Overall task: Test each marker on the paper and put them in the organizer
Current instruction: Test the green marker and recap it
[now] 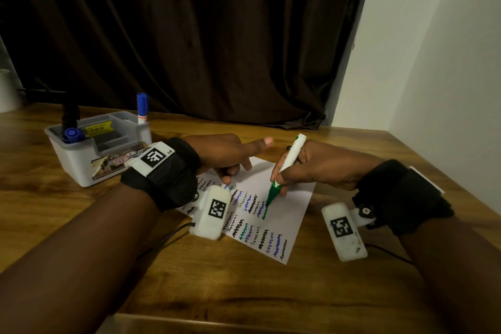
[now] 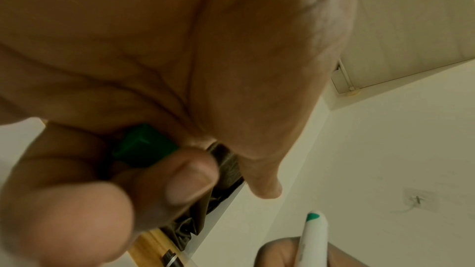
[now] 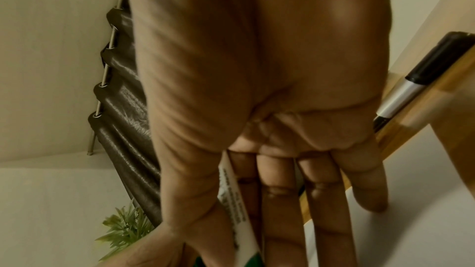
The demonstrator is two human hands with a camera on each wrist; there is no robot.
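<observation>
My right hand grips an uncapped green marker, white barrel up, its green tip touching the white paper among several black, blue and green squiggles. The right wrist view shows the marker's barrel lying between thumb and fingers. My left hand rests on the paper's upper left part, thumb sticking out. In the left wrist view its curled fingers hold the green cap. The grey organizer stands at the left and holds a standing blue marker, another blue-capped one and a black one.
A black marker with a silver band lies on the wooden table just beyond the paper, behind my right hand. A dark curtain hangs behind the table and a white wall runs along its right edge.
</observation>
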